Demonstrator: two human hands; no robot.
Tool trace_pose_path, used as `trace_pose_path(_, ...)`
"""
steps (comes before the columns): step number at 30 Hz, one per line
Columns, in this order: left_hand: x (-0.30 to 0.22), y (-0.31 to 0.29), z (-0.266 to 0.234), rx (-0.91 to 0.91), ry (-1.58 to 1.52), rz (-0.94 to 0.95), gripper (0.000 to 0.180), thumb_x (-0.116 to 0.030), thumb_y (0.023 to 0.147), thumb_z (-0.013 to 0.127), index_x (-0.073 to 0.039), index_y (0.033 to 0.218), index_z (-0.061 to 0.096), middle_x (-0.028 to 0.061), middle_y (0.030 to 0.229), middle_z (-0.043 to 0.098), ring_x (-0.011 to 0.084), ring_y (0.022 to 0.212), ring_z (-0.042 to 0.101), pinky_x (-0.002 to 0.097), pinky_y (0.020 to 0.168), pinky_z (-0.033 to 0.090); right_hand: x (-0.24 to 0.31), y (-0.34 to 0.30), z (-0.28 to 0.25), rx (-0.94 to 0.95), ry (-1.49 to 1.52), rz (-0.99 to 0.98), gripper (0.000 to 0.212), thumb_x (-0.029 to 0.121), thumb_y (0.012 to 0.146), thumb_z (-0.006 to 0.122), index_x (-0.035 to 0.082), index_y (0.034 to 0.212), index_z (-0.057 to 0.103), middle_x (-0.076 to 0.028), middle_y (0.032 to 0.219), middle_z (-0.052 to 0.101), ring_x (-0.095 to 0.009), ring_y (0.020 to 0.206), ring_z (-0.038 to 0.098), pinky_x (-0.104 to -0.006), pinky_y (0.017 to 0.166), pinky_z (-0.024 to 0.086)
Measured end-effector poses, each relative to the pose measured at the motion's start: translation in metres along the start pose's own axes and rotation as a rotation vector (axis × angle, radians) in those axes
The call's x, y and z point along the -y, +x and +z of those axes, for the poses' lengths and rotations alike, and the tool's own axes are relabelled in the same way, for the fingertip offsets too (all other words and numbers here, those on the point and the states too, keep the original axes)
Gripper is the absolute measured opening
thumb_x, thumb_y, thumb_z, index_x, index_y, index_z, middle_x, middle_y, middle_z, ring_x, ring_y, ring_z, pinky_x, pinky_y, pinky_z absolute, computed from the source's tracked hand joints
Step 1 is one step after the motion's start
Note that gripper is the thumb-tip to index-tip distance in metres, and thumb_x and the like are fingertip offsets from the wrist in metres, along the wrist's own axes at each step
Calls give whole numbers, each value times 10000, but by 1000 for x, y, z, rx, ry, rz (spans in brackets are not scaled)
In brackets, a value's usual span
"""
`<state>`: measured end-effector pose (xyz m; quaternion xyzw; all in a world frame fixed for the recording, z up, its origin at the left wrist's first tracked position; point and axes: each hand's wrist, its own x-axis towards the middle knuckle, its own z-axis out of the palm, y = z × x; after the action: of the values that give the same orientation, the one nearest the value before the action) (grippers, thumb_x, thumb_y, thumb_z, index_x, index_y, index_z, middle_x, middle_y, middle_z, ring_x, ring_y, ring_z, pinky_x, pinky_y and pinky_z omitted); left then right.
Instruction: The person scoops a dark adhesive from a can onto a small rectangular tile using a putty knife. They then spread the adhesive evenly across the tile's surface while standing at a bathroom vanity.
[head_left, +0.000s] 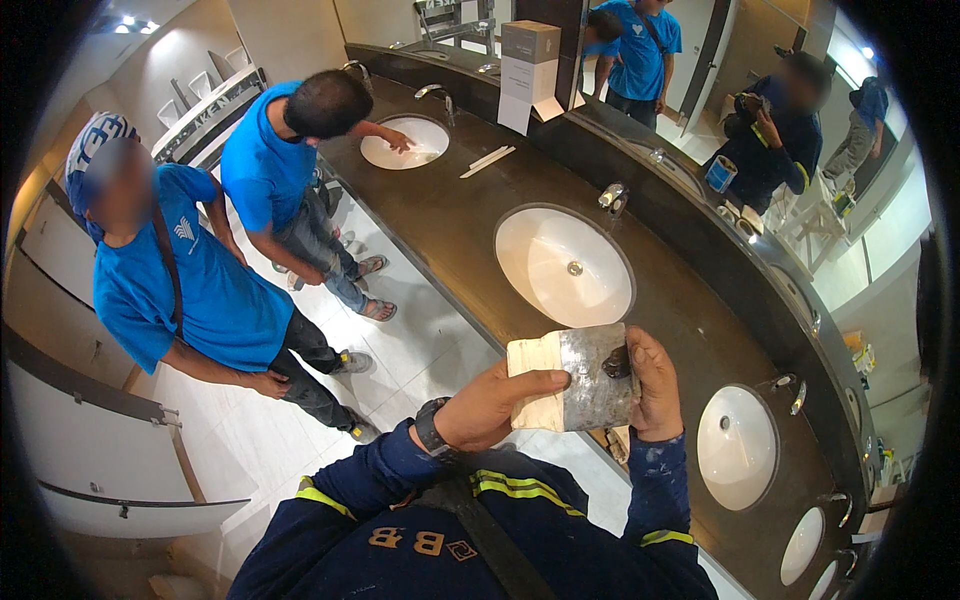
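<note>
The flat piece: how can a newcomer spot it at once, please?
Find the dark counter, then its largest-looking basin. Just below it in view, the left hand and right hand hold the flat piece. Unlike the white basin, it is part cream, part grey, with a dark patch.

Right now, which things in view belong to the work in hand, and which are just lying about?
In hand:
- flat scraper-like tool, held by left hand and right hand
- dark patch on its grey part

Apparently just lying about:
- pale strips on the counter
- grey-and-white box beside the mirror
</note>
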<state>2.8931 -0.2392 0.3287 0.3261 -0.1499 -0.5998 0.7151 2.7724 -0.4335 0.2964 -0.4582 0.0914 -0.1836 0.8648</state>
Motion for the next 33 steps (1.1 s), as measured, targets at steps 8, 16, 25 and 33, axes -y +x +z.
trace_pose_path(8, -5, -6, 5, 0, 55, -31, 463, -133, 957, 623, -18, 1373, 456, 85, 1267, 597, 180, 1109, 615, 333, 942, 511, 4, 0, 3, -83, -79, 47, 159, 216, 958, 630, 63, 1001, 634, 25, 896, 656, -59, 791, 615, -223, 657, 496)
trace_pose_path(16, -8, -11, 8, -6, 78, -42, 467, -127, 954, 619, -13, 1372, 443, 84, 1250, 597, 175, 1087, 616, 323, 934, 513, -16, 8, -19, -201, -83, -6, 131, 226, 984, 586, 104, 936, 600, 41, 782, 591, -47, 539, 468, -195, 479, 361)
trace_pose_path(25, -10, -14, 12, 12, 80, -10, 489, -118, 961, 603, -8, 1399, 416, 94, 1287, 578, 176, 1136, 595, 321, 943, 511, -9, 6, -17, -232, -146, -21, 171, 249, 983, 590, 104, 894, 575, 21, 762, 597, -48, 531, 462, -205, 482, 363)
trace_pose_path(33, -11, -14, 13, 12, 78, -17, 502, -123, 958, 605, 2, 1401, 406, 104, 1300, 569, 180, 1138, 595, 325, 954, 506, -11, 4, -20, -204, -114, -36, 174, 253, 978, 597, 101, 894, 577, 17, 765, 600, -55, 546, 487, -212, 491, 384)
